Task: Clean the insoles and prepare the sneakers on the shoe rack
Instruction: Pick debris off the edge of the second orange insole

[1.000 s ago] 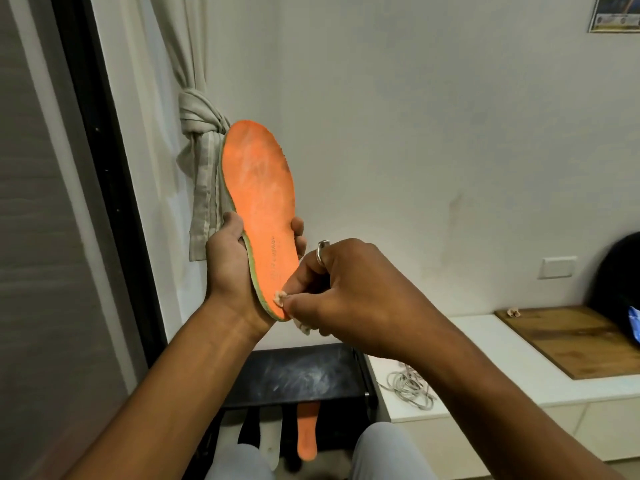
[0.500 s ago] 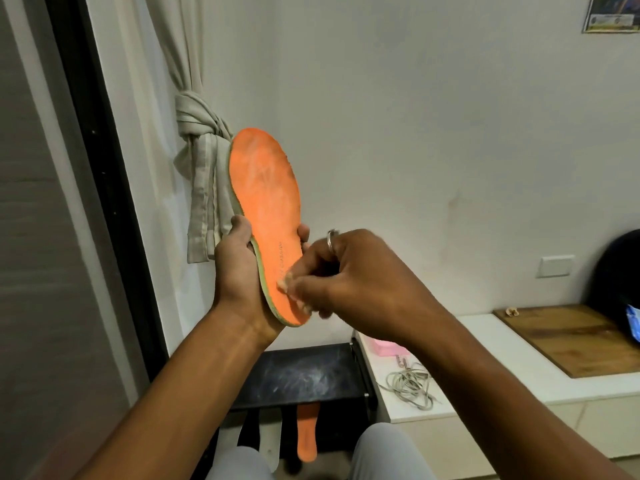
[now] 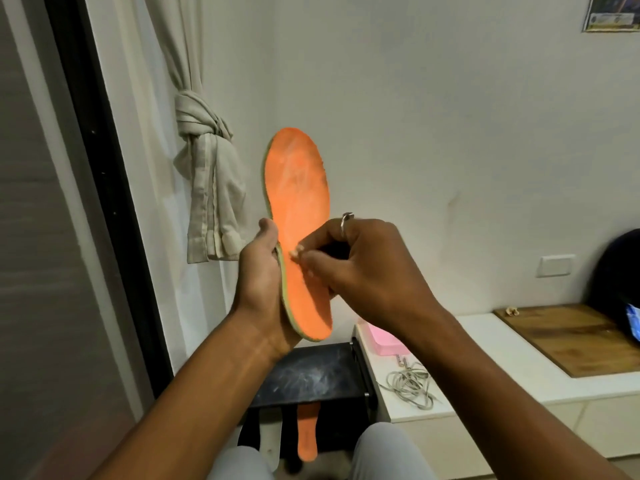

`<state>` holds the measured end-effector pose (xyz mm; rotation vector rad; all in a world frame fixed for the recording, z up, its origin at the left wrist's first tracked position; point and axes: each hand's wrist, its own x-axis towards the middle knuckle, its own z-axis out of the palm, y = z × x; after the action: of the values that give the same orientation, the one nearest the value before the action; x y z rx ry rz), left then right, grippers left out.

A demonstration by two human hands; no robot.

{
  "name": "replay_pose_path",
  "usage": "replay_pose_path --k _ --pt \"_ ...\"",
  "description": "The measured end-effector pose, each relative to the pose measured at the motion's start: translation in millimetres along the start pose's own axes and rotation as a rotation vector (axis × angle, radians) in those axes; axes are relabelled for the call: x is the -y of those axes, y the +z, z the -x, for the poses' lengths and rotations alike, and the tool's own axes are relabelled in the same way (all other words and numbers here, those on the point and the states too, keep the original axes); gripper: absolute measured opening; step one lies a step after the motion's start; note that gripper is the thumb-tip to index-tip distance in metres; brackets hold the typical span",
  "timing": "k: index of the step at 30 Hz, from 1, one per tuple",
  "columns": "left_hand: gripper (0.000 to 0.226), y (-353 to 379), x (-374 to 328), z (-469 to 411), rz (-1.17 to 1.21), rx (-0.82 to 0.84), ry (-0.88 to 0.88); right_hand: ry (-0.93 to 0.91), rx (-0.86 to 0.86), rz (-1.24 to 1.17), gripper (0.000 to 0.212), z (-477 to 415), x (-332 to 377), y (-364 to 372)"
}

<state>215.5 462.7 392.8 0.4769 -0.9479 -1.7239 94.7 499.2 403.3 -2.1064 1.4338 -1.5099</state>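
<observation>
Person seated; knees at the bottom edge of the head view.

Orange insole (image 3: 297,209) held up in front of the wall, nearly upright, toe end up, heel end down, orange face toward the camera. Toe area looks whitish and scuffed; right edge is ragged near the top.

Left hand (image 3: 261,271) clamped on the insole's lower half: thumb over the left edge, palm behind, other fingers hidden behind it.

Right hand (image 3: 363,268) curled tight, thumb and forefinger pinched on a pale scrap (image 3: 297,252) pressed to the orange face around mid-length. What the scrap is cannot be told. Ring (image 3: 347,219) on one finger.

Below: black rack (image 3: 311,375), dusty top. Under it a second orange insole (image 3: 307,436) stands on end beside a white insole (image 3: 272,436). No sneakers in view.

Right of the rack: white tabletop (image 3: 485,372) carrying a pink block (image 3: 384,342), a loose coil of grey cord (image 3: 410,384) and a wooden board (image 3: 571,337). Knotted curtain (image 3: 204,174) hangs behind the left hand.

Step in hand, as judged: spot-cleaning the first insole by rubbing or picking at its surface. Task looks early, with the other insoles waiting below.

Next move calls for short strokes working up toward the scuffed toe area. The left hand must brace from behind, since the thin foam would likely bend under pressure, and may need to shift its grip higher. Go lightly near the ragged edge, which could tear further.
</observation>
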Motion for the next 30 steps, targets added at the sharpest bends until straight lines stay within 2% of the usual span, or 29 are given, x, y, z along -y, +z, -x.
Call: replay_pose_path --k 2,3,8,9,12,14,16,23,27,30 --pt "0.069 3 7 2 -0.004 0.026 -0.032 -0.045 -0.126 0.144 0.005 -1 -5 5" --pt "0.069 3 8 1 0.002 0.029 -0.038 -0.056 -0.127 0.181 0.006 -1 -5 5" --pt "0.067 0 5 -3 -0.015 0.013 -0.013 0.071 0.236 -0.08 0.002 -2 3 -17" --pt "0.067 -1 5 -4 -0.015 0.013 -0.007 0.079 0.266 -0.099 0.002 -2 4 -19" --pt "0.068 -1 8 -5 -0.024 0.024 -0.026 0.053 0.121 -0.077 0.003 -3 0 -12" --pt "0.07 -1 12 -4 -0.023 0.044 -0.051 0.02 -0.02 0.056 0.007 -5 -5 -4" --pt "0.07 -1 15 -4 -0.004 0.074 -0.061 0.002 -0.072 0.18 0.008 -7 -6 -2" --pt "0.054 -7 9 -9 0.001 0.186 -0.032 0.048 0.188 0.052 0.01 -9 -5 -23" --pt "0.048 -13 4 -15 0.021 0.143 -0.002 0.051 0.286 0.053 0.019 -9 -6 -22" --pt "0.058 -16 1 -17 -0.001 0.079 0.03 0.041 0.337 0.098 0.021 -8 -6 -17"
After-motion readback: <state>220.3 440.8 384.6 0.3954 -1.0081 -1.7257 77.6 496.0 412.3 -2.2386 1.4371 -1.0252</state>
